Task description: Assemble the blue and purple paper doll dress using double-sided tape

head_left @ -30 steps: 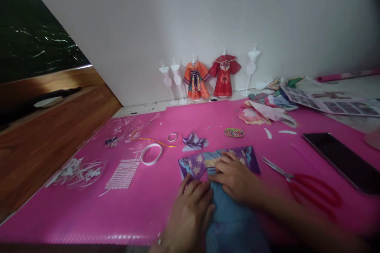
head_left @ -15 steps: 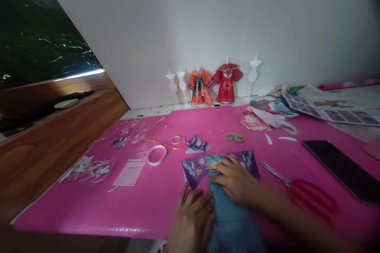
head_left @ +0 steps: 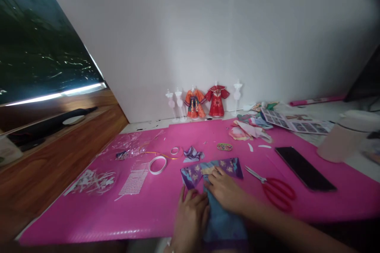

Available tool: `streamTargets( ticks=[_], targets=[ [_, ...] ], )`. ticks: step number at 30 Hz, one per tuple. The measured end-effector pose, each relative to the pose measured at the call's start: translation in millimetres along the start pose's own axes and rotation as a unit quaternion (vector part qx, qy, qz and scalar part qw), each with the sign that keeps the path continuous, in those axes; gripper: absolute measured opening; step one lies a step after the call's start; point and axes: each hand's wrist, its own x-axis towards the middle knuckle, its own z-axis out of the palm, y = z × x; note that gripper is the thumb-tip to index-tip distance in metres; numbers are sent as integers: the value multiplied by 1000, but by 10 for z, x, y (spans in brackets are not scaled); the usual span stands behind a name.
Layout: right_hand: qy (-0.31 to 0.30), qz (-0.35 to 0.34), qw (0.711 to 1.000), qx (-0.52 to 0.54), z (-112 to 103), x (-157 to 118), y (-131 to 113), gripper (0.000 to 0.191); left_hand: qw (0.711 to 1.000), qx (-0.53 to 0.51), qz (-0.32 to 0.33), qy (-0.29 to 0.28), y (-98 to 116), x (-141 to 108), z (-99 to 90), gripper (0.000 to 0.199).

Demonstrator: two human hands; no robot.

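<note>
A small blue and purple doll robe (head_left: 227, 223) lies on the pink mat, its patterned purple sleeves (head_left: 236, 167) spread left and right. My right hand (head_left: 224, 189) rests over the upper middle of the robe, bent fingers pressed on the cloth at the pale yellow part. Below the left sleeve is my left hand (head_left: 192, 209), its fingers curled at the robe's edge; their tips are partly hidden. A crumpled purple cloth piece (head_left: 192, 154) lies just beyond the robe. To the right are scissors with red handles (head_left: 277, 191), blades parted.
Tape rolls (head_left: 158, 165), a sheet of stick-on gems (head_left: 134, 182) and plastic bags of scraps (head_left: 92, 182) lie left. A phone (head_left: 304, 168) and a pale pink cup (head_left: 341, 138) stand right. Dressed doll forms (head_left: 217, 101) line the wall, near cloth pieces (head_left: 249, 129).
The camera view has turned and shifted, bringing the pink cup into view at the right. Both hands stay at about the same places on the robe.
</note>
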Motion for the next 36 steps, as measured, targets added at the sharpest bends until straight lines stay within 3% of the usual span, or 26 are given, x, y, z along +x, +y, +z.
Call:
streamTargets(
  ticks=[8, 12, 15, 18, 22, 30, 36],
  targets=[
    [7, 121, 991, 49, 53, 93, -121, 17, 996, -54, -57, 53, -84, 85, 220, 19],
    [22, 151, 981, 120, 57, -33, -94, 32, 994, -76, -76, 24, -315, 139, 220, 16],
    [82, 216, 957, 177, 37, -275, 167, 45, 988, -62, -132, 60, -606, 248, 126, 18],
    [140, 311, 930, 135, 27, -548, 598, 35, 979, -49, -181, 77, -895, 384, 44, 24],
    [130, 363, 917, 103, 37, -691, 1059, 32, 969, -41, -232, 68, -1105, 521, 37, 27],
    [70, 352, 919, 164, 119, -347, 1188, 19, 953, -112, -280, 24, -1150, 603, 21, 19],
    [61, 373, 893, 246, -43, -317, 1171, 21, 930, -197, -309, 34, -1063, 677, -127, 25]
  ],
)
